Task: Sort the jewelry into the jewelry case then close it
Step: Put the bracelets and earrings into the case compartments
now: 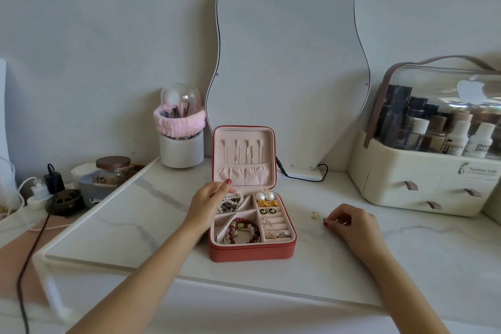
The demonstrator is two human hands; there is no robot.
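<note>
Near the right side of the table [406,266], her right hand [349,225] pinches a tiny earring [325,223] still to go in the open case [252,251], while her left hand [210,199] rests loose on the pearls [230,202].

Both forearms reach forward, well apart. The left hand [207,199] is raised, fingers loosely bent, thumb tip pointing up. The right hand [349,221] is knuckles-up, fingers curled under, fingertips [326,223] pinched together low.
</note>
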